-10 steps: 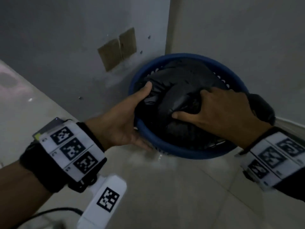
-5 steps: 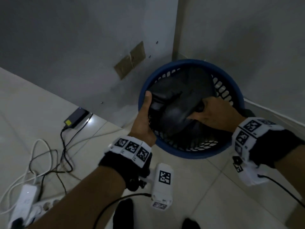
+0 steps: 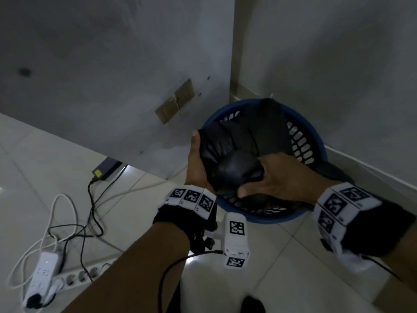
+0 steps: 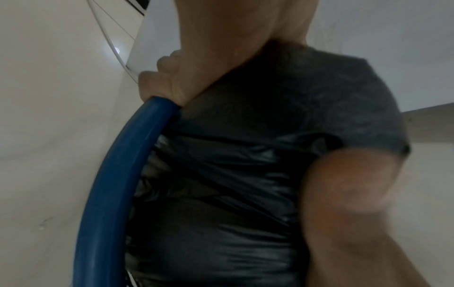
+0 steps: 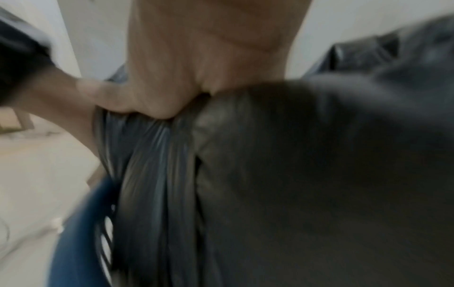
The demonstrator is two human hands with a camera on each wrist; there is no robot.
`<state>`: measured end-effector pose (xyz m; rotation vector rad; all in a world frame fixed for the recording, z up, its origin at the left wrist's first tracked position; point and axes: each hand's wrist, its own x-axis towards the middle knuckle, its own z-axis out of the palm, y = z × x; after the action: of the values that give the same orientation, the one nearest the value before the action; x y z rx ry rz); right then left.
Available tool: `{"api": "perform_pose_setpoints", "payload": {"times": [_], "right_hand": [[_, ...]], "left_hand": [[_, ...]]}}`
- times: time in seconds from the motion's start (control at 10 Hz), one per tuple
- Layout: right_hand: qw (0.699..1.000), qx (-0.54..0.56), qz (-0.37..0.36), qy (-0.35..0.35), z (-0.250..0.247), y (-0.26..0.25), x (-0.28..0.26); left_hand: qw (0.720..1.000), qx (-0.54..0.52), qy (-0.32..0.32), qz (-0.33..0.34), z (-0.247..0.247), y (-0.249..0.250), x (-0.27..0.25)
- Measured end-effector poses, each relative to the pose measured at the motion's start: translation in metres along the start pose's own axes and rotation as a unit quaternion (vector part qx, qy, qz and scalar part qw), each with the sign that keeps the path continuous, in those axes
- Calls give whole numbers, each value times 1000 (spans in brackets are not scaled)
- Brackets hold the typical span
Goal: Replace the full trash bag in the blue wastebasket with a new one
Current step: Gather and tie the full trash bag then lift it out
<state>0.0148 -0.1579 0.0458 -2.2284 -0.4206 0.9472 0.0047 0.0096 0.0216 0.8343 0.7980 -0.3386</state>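
The blue wastebasket (image 3: 302,141) stands on the tiled floor in the corner of two walls. A full black trash bag (image 3: 237,141) bulges up out of it, leaving the lattice wall bare on the right. My left hand (image 3: 196,163) holds the basket's left rim, thumb upright against the bag. In the left wrist view its fingers (image 4: 159,83) curl round the blue rim (image 4: 117,174) beside the bag (image 4: 221,194). My right hand (image 3: 277,177) grips the bag at its near side. The blurred right wrist view shows this hand (image 5: 152,101) bunching the gathered plastic (image 5: 157,174).
A power strip (image 3: 74,276) with a white adapter (image 3: 42,274), tangled cables (image 3: 94,211) and a charger brick (image 3: 108,169) lie on the floor to the left. Brown tape patches (image 3: 176,103) mark the left wall. Something dark (image 3: 331,172) lies right of the basket.
The bag has risen out of the basket and the lattice wall now shows. My right hand went from lying on the bag to gripping it. The head view has pulled back.
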Motion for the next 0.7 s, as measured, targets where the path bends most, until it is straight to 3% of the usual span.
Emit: {"api": "perform_pose_setpoints", "payload": {"times": [0.1,0.2,0.5,0.7], "right_hand": [[995,68,4,74,6,4,3],[969,174,16,174,6,5,2],[882,383,35,271,-10,-15,-12],[848,419,20,324,-26,-33,-23]], "left_hand": [[999,-34,8,-9,-4,-2,5],[995,-93,-6,-37,-7,-6,3],[997,-75,-19,-14,-11,-9,2],[995,-72,59,-31,-7,1,-4]]}}
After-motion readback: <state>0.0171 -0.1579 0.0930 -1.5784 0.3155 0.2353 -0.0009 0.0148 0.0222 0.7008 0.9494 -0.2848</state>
